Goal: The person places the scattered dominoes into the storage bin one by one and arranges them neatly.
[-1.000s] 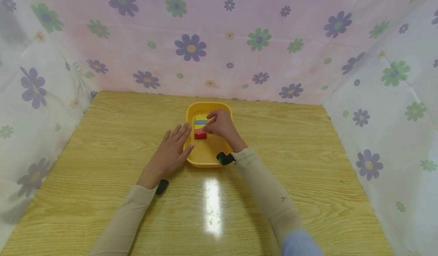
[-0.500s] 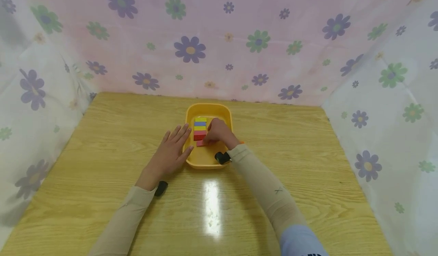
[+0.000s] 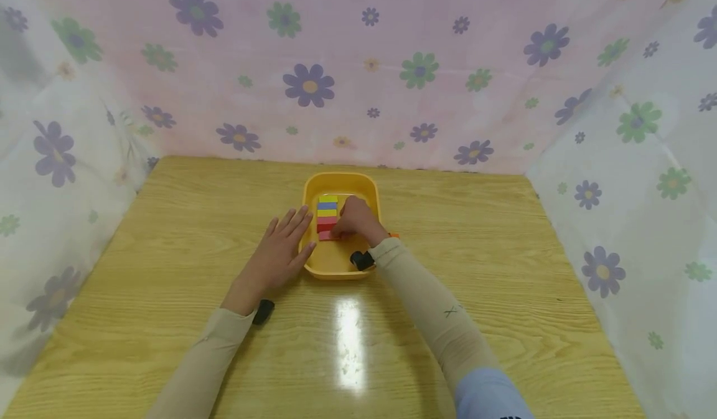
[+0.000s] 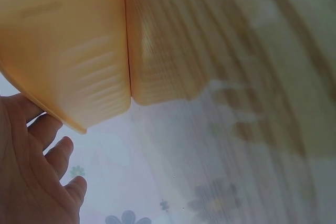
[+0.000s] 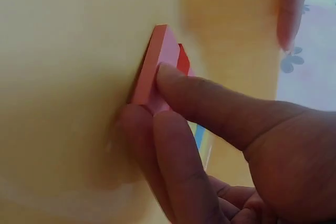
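Observation:
My right hand (image 3: 361, 218) reaches into the yellow plastic tray (image 3: 343, 276) and pinches a pink block (image 5: 151, 66) by one end, thumb on its face and fingers at the end. This block lies against the near end of a row, right beside a red block (image 3: 325, 227). Beyond the red one, the row has another pink block (image 3: 325, 220), a yellow block (image 3: 327, 213), a blue block (image 3: 327, 206) and a yellow block (image 3: 328, 198). My left hand (image 3: 273, 259) has its fingers spread, with fingertips at the tray's left rim.
The tray stands on a wood-grain table (image 3: 482, 269). An orange object (image 3: 394, 235) shows partly behind my right wrist, by the tray's right side. Flowered cloth (image 3: 308, 45) hangs behind the table and along both sides.
My right hand has come from the row toward the near part of the tray. The pink block, lying apart from the row half a second ago, now sits against the red block. The left hand stays put.

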Demonstrator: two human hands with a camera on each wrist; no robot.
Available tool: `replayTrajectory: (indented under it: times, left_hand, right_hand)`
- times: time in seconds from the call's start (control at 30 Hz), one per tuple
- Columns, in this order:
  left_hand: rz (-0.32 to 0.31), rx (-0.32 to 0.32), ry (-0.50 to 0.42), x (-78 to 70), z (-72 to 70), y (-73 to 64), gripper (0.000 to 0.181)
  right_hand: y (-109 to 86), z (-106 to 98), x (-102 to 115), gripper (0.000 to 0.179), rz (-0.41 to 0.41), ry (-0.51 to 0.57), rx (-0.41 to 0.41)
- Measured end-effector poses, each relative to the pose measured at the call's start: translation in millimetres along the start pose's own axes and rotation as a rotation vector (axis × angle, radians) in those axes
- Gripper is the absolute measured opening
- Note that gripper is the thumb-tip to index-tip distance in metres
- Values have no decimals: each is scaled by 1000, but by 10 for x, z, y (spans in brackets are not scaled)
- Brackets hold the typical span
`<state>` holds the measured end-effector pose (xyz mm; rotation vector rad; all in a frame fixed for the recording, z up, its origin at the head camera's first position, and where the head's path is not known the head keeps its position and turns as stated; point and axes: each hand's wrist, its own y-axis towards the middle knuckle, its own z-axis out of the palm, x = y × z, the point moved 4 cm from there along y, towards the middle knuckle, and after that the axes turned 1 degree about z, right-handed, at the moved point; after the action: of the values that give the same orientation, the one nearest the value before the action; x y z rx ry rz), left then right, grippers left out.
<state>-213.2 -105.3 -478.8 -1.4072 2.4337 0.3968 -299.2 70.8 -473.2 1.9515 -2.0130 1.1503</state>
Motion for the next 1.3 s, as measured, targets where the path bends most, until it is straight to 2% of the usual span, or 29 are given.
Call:
replayTrajectory:
  times: [0.27, 0.53, 0.93, 1.13, 1.3]
  left_hand:
    - [4, -5, -2, 10, 29, 0, 67]
    - [5, -13, 5, 22, 41, 3, 67]
    - [9, -16, 5, 19, 31, -8, 67]
    - [6, -14, 10, 12, 25, -3, 67]
    - [3, -11, 8, 1, 20, -6, 67]
  right_hand:
    - [17, 14, -26, 54, 21, 27, 8]
    - [8, 22, -24, 52, 17, 57, 4]
    - [30, 29, -51, 52, -41, 123, 22]
    - [11, -12, -80, 45, -51, 164, 16]
    - [-64, -80, -95, 29, -84, 164, 18]
